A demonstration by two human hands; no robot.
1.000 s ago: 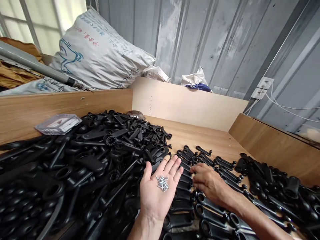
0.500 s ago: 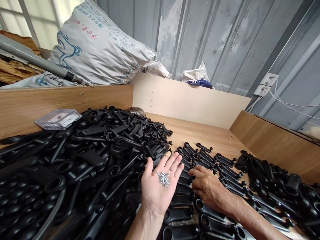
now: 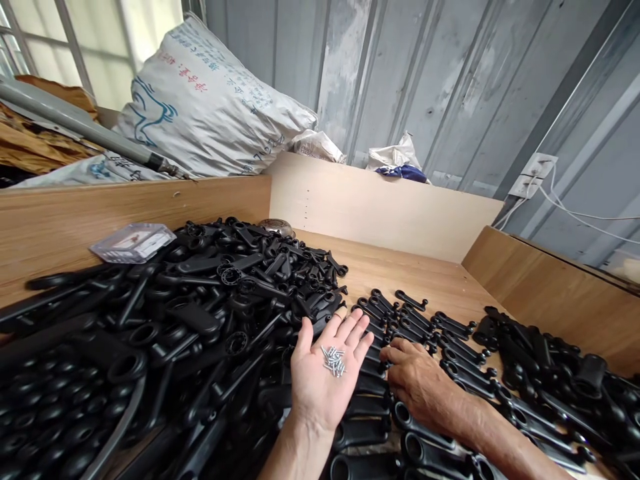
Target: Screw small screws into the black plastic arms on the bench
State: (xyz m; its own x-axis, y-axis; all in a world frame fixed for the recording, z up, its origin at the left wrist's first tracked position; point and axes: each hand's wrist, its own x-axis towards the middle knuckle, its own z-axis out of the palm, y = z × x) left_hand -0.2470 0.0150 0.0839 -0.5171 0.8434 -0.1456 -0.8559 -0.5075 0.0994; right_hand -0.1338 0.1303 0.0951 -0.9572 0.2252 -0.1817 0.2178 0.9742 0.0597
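Note:
My left hand (image 3: 324, 377) lies palm up with its fingers stretched out, and a small heap of silver screws (image 3: 334, 361) rests in the palm. It hovers over the edge of a big pile of black plastic handles (image 3: 190, 320). My right hand (image 3: 419, 383) is palm down on a row of laid-out black handles (image 3: 425, 327), its fingertips curled against one of them; whether they pinch anything is hidden.
A wooden tray table (image 3: 400, 273) with raised side boards holds everything. A second heap of black parts (image 3: 555, 373) lies at the right. A clear plastic packet (image 3: 133, 242) rests on the pile's far left. White sacks (image 3: 205, 107) lean behind the back board.
The view shifted slightly. My left hand with the screws stayed nearly still; my right hand slid a little along the row of handles.

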